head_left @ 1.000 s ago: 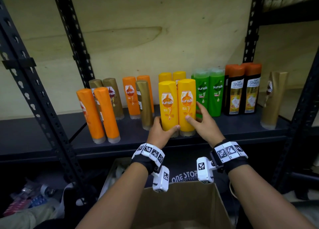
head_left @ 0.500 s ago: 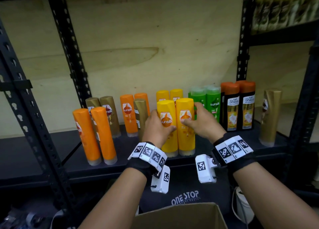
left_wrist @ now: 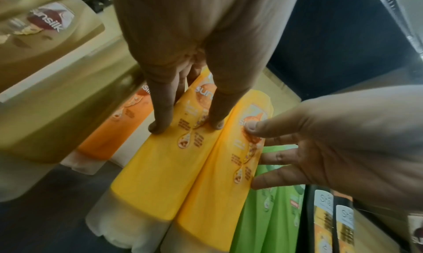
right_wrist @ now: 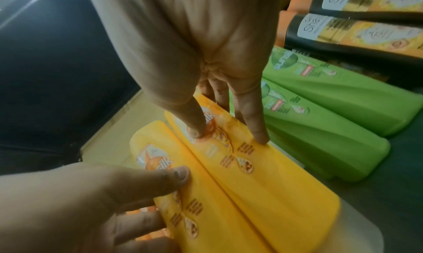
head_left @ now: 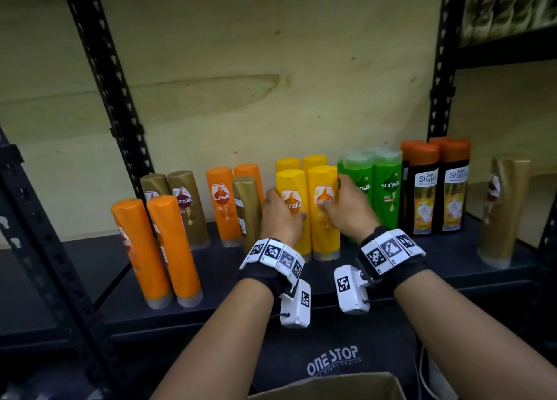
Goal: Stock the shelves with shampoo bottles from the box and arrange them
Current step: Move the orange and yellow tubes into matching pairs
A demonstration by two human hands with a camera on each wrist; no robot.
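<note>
Two front yellow bottles (head_left: 307, 212) stand upright side by side, touching, on the dark metal shelf (head_left: 452, 258). They are smooth glossy plastic, flat-sided with rounded tops, on frosted translucent caps at the bottom, with orange printed labels. Two more yellow bottles (head_left: 301, 162) stand right behind them, only their tops showing.

The left hand (head_left: 278, 215) wraps the left front bottle: thumb on its face, fingers curled round its left side. The right hand (head_left: 346, 209) grips the right front bottle: thumb pressed on the label, fingers round its right side, slipped between it and the green bottles (head_left: 382, 188). Both forearms reach forward and up, wrists carrying white tagged bands. From the left wrist camera, the thumb tip and one fingertip (left_wrist: 158, 128) press the yellow face; the remaining fingers are hidden behind the bottle.

The green bottles are the same flat shape with pale frosted tops, just right of the yellow ones. Black bottles (head_left: 437, 188) with orange tops stand further right, then a lone gold bottle (head_left: 503, 212), blurred. To the left are orange bottles (head_left: 229, 203), gold bottles (head_left: 187, 206), and two tilted orange bottles (head_left: 156, 249) near the front edge. The cardboard box (head_left: 328, 387) is cut off at the bottom edge; its contents are not visible. Plywood back wall, grainy.
</note>
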